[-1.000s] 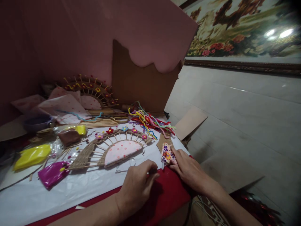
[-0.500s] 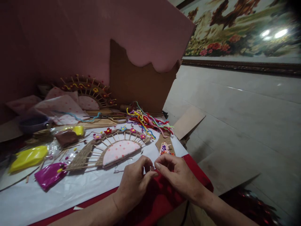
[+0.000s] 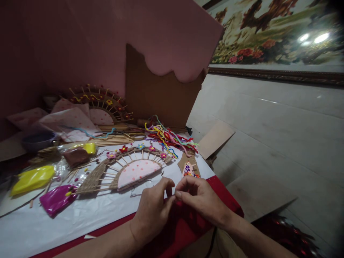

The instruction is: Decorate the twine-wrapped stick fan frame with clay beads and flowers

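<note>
My left hand [image 3: 154,209] and my right hand [image 3: 202,197] meet over the table's front edge, thumbs and fingertips pinched close together. Whatever lies between the fingertips is too small or hidden to make out. Just beyond them rests a fan-shaped craft [image 3: 91,175] of twine and thin sticks, with a dotted pink half-round centre [image 3: 138,173] and small flowers along its arc. Behind my right hand is a brown cardboard piece [image 3: 185,161] bearing a small patterned figure [image 3: 188,169], partly covered by my fingers.
Colourful fuzzy stems [image 3: 172,138] lie heaped near scissors [image 3: 134,136] and wooden sticks [image 3: 115,142]. To the left are a purple clay packet [image 3: 57,200], a yellow packet [image 3: 32,181] and a bowl [image 3: 39,141]. A second fan [image 3: 107,98] and a cardboard sheet [image 3: 161,96] stand behind.
The small roundish bit seen between my fingertips is now hidden. My left thumb has drawn slightly back, and my right fingertips have shifted a little to the left.
</note>
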`<state>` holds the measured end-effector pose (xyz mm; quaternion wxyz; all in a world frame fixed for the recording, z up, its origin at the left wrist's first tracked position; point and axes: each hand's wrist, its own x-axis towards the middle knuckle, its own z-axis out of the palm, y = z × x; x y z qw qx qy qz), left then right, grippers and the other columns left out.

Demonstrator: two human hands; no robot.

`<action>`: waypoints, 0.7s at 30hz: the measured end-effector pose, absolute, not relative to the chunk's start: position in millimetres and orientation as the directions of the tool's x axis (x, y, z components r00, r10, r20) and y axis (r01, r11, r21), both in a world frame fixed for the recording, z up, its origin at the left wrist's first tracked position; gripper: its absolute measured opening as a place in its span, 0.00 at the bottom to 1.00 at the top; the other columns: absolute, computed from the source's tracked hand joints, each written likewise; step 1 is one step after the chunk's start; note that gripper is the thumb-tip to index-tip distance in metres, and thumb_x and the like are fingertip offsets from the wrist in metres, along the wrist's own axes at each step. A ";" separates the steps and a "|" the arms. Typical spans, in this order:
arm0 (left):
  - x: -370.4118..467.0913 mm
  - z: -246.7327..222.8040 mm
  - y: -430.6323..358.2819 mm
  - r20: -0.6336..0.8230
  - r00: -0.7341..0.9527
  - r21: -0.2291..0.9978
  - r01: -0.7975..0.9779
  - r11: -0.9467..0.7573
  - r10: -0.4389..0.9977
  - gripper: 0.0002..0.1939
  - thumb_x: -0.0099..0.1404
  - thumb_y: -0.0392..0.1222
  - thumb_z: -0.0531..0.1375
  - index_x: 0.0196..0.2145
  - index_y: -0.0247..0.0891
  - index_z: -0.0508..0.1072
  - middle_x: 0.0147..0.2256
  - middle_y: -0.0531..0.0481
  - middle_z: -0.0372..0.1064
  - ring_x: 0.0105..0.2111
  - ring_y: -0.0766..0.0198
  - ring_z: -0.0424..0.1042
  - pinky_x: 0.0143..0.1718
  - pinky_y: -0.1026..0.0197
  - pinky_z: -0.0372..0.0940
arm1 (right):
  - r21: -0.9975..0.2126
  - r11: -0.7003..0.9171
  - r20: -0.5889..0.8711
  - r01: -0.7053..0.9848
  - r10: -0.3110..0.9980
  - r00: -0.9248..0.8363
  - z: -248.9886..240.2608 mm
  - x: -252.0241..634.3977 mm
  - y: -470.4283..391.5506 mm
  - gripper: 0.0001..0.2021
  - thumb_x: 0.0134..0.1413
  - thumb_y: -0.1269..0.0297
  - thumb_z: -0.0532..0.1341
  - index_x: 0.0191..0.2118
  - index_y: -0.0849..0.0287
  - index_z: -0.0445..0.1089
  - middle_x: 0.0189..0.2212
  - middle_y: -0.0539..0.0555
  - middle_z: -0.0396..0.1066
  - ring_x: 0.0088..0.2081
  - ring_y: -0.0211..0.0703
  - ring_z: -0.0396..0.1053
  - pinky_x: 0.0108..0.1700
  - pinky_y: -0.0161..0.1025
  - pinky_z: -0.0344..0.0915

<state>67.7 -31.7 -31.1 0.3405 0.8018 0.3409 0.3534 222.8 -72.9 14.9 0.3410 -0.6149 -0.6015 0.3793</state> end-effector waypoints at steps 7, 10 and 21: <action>67.3 -23.7 -27.2 0.244 0.477 0.958 0.019 -0.288 0.844 0.13 0.66 0.46 0.50 0.32 0.36 0.69 0.26 0.53 0.64 0.27 0.66 0.62 0.30 0.64 0.56 | -0.644 0.376 0.390 0.666 0.911 -0.136 23.1 225.0 -76.9 0.02 0.54 0.71 0.58 0.31 0.59 0.67 0.28 0.50 0.67 0.30 0.37 0.64 0.33 0.34 0.61; 68.2 -20.9 -24.7 0.159 0.556 0.986 -0.051 -0.157 0.816 0.16 0.63 0.50 0.53 0.26 0.35 0.69 0.22 0.54 0.62 0.24 0.68 0.59 0.27 0.66 0.55 | -0.519 0.526 0.520 0.673 0.820 -0.240 18.0 226.1 -78.4 0.05 0.54 0.76 0.57 0.34 0.59 0.67 0.31 0.53 0.67 0.35 0.40 0.65 0.37 0.37 0.62; 69.8 -24.8 -21.5 0.096 0.600 0.994 -0.093 -0.050 0.794 0.20 0.63 0.53 0.53 0.21 0.35 0.65 0.18 0.56 0.57 0.20 0.71 0.54 0.22 0.67 0.49 | -0.458 0.544 0.553 0.703 0.793 -0.254 7.2 229.5 -73.0 0.07 0.53 0.77 0.58 0.36 0.59 0.67 0.32 0.55 0.67 0.36 0.42 0.66 0.37 0.38 0.63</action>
